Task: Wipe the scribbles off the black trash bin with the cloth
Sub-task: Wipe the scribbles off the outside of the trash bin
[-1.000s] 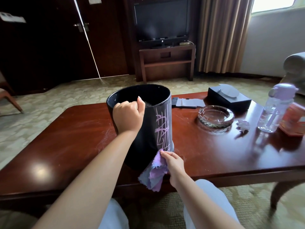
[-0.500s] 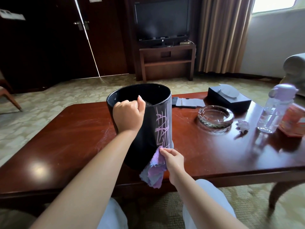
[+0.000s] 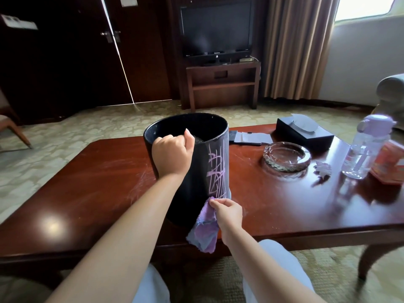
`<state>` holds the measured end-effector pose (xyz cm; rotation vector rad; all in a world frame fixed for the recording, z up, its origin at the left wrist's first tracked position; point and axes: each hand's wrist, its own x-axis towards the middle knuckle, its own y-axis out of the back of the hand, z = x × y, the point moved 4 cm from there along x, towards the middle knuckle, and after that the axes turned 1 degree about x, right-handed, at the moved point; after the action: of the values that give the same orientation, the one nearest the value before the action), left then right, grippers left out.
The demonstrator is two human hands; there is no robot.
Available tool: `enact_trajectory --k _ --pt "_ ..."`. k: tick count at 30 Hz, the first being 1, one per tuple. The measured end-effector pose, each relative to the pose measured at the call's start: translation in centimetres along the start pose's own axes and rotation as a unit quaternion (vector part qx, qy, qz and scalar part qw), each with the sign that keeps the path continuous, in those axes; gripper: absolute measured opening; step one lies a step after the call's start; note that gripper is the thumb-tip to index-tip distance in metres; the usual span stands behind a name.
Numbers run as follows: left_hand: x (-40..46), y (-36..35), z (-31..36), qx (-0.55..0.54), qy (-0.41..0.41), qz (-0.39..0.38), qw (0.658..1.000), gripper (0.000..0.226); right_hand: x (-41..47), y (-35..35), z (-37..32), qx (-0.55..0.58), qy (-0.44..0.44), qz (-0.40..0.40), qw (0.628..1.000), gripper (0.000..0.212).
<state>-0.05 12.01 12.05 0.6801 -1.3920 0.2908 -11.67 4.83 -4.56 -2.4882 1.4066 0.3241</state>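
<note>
A black trash bin (image 3: 196, 186) stands on the dark red wooden table (image 3: 98, 193), close to its near edge. Purple scribbles (image 3: 216, 171) run down the bin's right side. My left hand (image 3: 171, 156) grips the bin's near rim, thumb up, fingers curled over the edge. My right hand (image 3: 227, 212) pinches a purple and blue cloth (image 3: 204, 231) against the bin's lower right wall, just under the scribbles. Most of the cloth hangs down past the table edge.
To the right on the table are a glass ashtray (image 3: 286, 157), a black tissue box (image 3: 305, 133), a clear bottle with a purple cap (image 3: 365, 149), an orange box (image 3: 391, 165) and a crumpled white scrap (image 3: 323, 168). Papers (image 3: 249, 137) lie behind the bin.
My right hand with the cloth has risen a little along the bin's lower side toward the scribbles. My left hand keeps its grip on the rim.
</note>
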Motion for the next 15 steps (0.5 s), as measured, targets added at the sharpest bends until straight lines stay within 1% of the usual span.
enact_trajectory --k 3,6,8,11,12,15 --pt "0.0 0.0 0.0 0.002 0.001 0.003 1.000 0.051 -0.2 -0.1 -0.3 0.013 0.023 0.009 1.000 0.013" --pt "0.0 0.2 0.1 0.003 -0.005 0.006 1.000 0.051 -0.3 0.0 -0.8 -0.075 0.047 0.027 0.996 0.011" --pt "0.0 0.2 0.1 0.003 -0.002 0.003 1.000 0.051 -0.8 0.1 -1.6 -0.133 0.099 0.047 0.985 0.009" --pt "0.0 0.1 0.0 0.000 -0.002 0.001 1.000 0.052 -1.7 -0.2 -2.7 -0.173 0.207 0.074 0.960 0.011" --pt "0.0 0.1 0.1 0.000 -0.004 0.000 1.000 0.052 -1.9 -0.3 -2.9 -0.203 0.228 0.079 0.949 0.012" --pt "0.0 0.1 0.0 -0.001 -0.005 -0.002 1.000 0.052 -1.8 -0.5 -2.7 -0.268 0.241 0.080 0.929 0.014"
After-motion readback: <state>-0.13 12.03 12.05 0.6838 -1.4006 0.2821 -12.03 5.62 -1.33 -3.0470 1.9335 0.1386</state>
